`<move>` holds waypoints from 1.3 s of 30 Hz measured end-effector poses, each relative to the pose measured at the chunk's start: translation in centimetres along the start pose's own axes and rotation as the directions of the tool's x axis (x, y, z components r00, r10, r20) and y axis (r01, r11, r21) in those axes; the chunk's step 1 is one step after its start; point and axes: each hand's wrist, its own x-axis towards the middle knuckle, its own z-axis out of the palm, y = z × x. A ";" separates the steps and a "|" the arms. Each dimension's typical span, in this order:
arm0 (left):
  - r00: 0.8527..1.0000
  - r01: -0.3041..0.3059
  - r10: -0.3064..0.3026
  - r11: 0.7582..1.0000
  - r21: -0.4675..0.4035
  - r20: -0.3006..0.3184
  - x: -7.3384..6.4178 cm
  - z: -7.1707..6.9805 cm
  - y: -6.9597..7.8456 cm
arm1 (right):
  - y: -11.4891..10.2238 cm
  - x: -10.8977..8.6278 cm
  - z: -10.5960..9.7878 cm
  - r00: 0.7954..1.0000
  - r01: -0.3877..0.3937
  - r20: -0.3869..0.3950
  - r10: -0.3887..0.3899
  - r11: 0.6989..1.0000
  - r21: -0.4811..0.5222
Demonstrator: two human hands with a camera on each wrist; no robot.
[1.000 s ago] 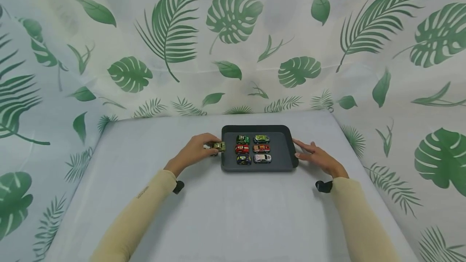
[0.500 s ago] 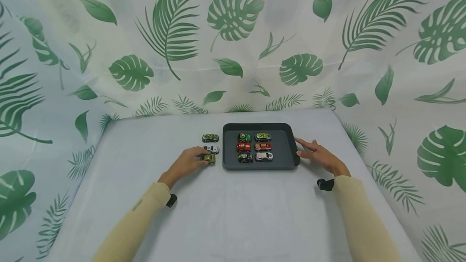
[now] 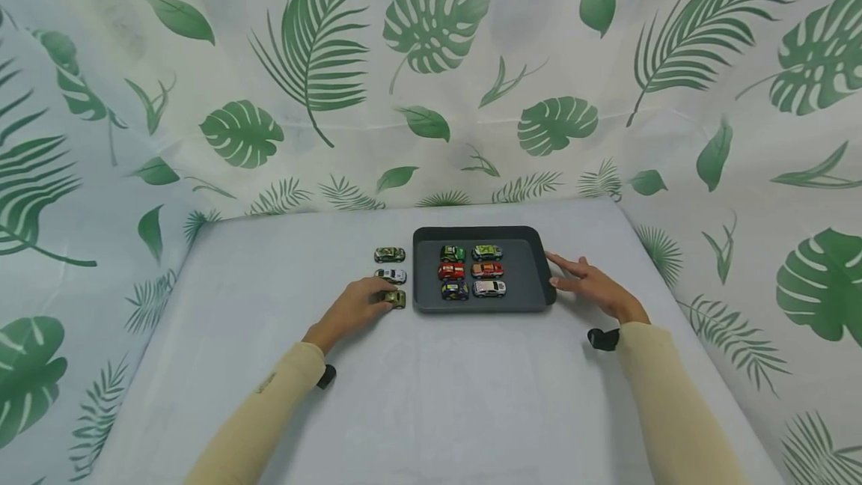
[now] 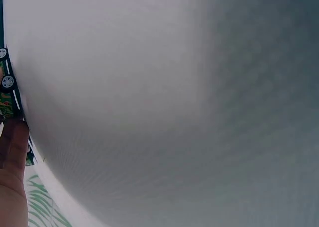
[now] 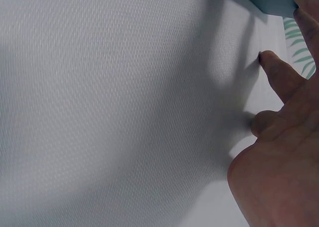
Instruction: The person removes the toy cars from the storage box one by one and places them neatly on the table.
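Note:
My left hand point(image 3: 353, 310) pinches the rear of a green toy car point(image 3: 395, 299) on the table, left of the dark grey tray point(image 3: 525, 264). In the left wrist view only part of that car point(image 4: 7, 90) shows at the left edge, beside a finger. Behind it stand a white toy car point(image 3: 390, 275) and a camouflage-patterned toy car point(image 3: 389, 254). Inside the tray are two columns of toy cars, among them a red one point(image 3: 450, 271) and a silver one point(image 3: 489, 288). My right hand point(image 3: 599, 294) rests extended fingers against the tray's right side.
A white cloth covers the table point(image 3: 458, 395). Around its back and sides hangs a leaf-printed curtain point(image 3: 303, 171). The tray has a raised rim, and its right-hand strip of floor lies beside the cars.
My left hand has carried the green car from the tray's left rim toward me and down in front of the white car, then slightly right. The right hand stays at the tray.

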 end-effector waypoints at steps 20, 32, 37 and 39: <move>0.989 -0.027 0.020 0.999 -0.047 -0.144 0.9 -2.1 1.4 | 0.2 0.1 -0.2 1.000 0.019 -0.001 -0.019 1.000 0.007; 0.979 -0.008 -0.038 0.974 -0.226 -0.202 8.2 -5.0 5.4 | 0.3 -0.4 -0.1 1.000 0.015 -0.011 -0.015 1.000 0.017; 0.979 -0.044 -0.018 0.954 -0.298 -0.203 11.0 -4.2 7.8 | 0.3 -0.3 -0.1 1.000 0.011 -0.010 -0.011 1.000 0.023; 0.980 -0.054 -0.009 0.947 -0.316 -0.197 12.0 -3.6 8.6 | 0.2 -0.2 -0.1 1.000 0.010 -0.010 -0.009 1.000 0.025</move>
